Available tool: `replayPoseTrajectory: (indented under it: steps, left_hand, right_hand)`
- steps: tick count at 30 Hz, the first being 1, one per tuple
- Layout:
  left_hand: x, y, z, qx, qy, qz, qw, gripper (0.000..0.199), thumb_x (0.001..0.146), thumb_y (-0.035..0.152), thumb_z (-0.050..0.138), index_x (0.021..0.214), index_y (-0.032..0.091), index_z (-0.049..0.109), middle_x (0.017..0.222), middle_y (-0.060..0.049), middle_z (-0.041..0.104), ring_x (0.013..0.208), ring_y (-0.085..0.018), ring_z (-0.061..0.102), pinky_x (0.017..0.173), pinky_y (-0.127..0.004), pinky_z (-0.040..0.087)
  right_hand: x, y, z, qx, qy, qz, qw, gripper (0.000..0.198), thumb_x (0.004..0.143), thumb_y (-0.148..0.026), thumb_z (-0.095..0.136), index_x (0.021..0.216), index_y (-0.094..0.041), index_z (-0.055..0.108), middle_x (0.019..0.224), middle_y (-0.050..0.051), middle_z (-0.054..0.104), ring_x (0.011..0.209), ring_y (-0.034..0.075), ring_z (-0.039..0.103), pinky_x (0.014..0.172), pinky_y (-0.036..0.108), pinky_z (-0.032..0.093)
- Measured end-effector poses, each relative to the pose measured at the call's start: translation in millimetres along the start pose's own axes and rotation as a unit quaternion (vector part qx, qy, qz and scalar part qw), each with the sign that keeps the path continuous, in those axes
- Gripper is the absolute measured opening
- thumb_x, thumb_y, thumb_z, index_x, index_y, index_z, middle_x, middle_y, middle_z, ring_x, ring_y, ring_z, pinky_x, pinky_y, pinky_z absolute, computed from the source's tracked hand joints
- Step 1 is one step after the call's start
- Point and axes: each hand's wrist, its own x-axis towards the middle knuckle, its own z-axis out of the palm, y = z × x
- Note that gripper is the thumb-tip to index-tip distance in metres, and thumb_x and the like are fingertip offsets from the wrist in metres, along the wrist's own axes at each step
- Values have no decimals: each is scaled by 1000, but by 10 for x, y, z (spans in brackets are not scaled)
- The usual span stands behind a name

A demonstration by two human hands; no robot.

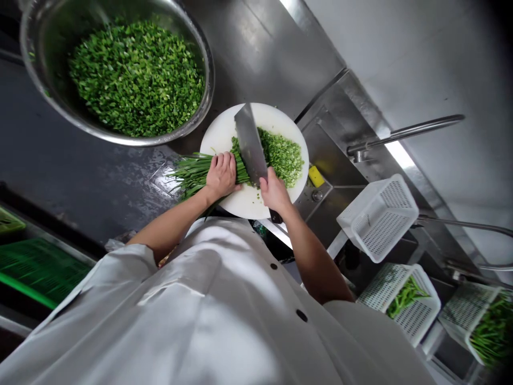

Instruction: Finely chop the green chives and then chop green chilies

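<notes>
On a round white cutting board (236,206) lies a bunch of long green garlic chives (192,171), its leafy ends reaching past the board's left edge. My left hand (223,174) presses down on the bunch, fingers curled over it. In my right hand (274,192) is a cleaver (251,141), gripped by its dark handle, the broad blade standing at the cut end of the bunch, just right of my left hand. Chopped chives (284,158) are heaped to the right of the blade, with a few bits near the board's front.
A large steel bowl (210,80) of chopped greens stands at upper left. Right of the board are a sink with a faucet (404,133), a yellow sponge (316,176) and a white basket (379,219). Two more baskets at lower right hold green vegetables (406,297). A green crate (40,267) sits lower left.
</notes>
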Motion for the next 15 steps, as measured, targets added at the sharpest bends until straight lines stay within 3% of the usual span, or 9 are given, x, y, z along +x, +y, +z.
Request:
replayPoseTrajectory:
  steps: [4,8,15]
  left_hand:
    - [5,13,-81,3,7,-8,1000,116,77,58,72,159,-8,23,155,-33,40,145,-46,36,124,-51,17]
    - [-88,-122,-149,6,17,-31,999,124,75,72,70,161,-5,22,155,-33,41,147,-47,33,124,-56,14]
    - [-179,-137,-92,11,6,-32,999,119,78,70,67,159,-6,25,158,-34,38,148,-48,31,123,-56,16]
  right_hand:
    - [-426,54,-281,-38,23,24,999,43,107,-30,26,144,-11,37,104,19,71,98,34,67,80,37,46]
    - [-724,-3,-327,-75,-21,27,997,37,107,-30,31,138,-13,41,97,17,71,93,32,68,78,35,46]
    - [-718,-3,-222,-85,-108,16,990,31,106,-25,33,134,-15,40,100,17,72,92,31,71,77,35,47]
